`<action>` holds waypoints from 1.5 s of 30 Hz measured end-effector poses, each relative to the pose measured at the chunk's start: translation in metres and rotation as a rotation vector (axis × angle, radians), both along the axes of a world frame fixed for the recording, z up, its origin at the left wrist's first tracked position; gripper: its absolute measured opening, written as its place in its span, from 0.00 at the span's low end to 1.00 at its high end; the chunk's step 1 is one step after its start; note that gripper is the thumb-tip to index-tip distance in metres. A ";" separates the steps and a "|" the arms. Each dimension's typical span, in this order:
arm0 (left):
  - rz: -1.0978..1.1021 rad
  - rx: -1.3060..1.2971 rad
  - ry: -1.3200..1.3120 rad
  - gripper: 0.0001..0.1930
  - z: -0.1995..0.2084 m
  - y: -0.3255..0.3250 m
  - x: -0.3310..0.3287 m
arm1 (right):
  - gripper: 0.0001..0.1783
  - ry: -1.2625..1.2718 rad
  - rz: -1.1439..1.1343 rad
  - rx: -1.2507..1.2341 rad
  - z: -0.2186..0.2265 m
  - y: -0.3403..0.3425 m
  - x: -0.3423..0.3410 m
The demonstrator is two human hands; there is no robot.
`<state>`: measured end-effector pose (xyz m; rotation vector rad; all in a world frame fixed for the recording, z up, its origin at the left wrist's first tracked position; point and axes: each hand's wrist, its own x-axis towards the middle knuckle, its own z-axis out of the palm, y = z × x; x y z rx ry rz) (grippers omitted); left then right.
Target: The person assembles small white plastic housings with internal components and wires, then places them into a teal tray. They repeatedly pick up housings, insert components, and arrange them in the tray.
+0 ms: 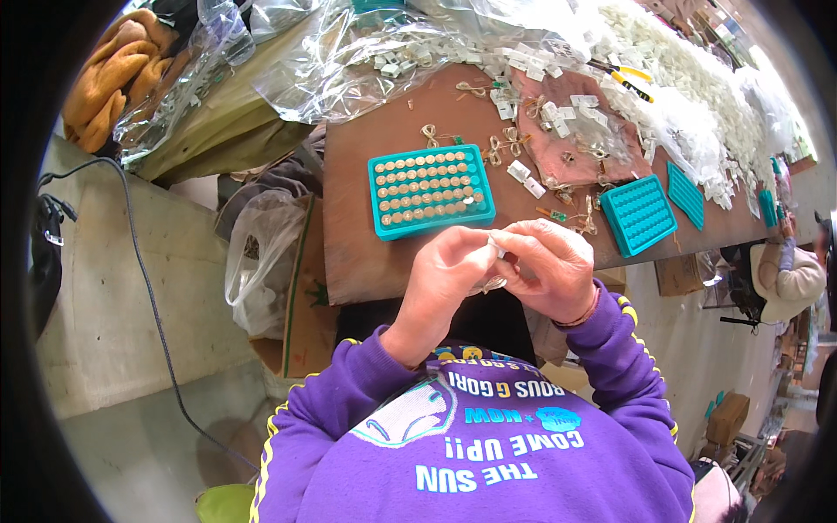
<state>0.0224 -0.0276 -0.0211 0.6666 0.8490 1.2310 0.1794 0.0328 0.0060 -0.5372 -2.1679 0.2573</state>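
Here, just this side of the teal tray (429, 228), our left hand (446, 272) and right hand (558, 267), both nearly closed, pinch a small white piece (497, 248).

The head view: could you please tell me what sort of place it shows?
Probably an assembly workshop: a teal tray of round metallic pieces stands on the brown table, small white parts are heaped toward the far right, and pliers lie near them.

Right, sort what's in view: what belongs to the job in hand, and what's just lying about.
Likely part of the job:
- held small white piece
- teal tray
- round metallic discs
- white plastic pieces

Probably just lying about:
- orange cloth
- plastic bag
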 end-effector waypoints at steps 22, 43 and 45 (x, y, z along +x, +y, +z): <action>-0.024 0.181 -0.394 0.09 -0.041 0.024 -0.006 | 0.08 -0.390 -0.526 -0.165 -0.004 0.111 0.058; -0.102 0.174 -0.492 0.08 -0.038 0.024 -0.013 | 0.04 0.096 -0.155 -0.978 0.011 0.081 0.027; -0.085 0.241 -0.429 0.08 -0.038 0.024 -0.011 | 0.06 -0.001 -0.183 -0.847 0.018 0.068 0.021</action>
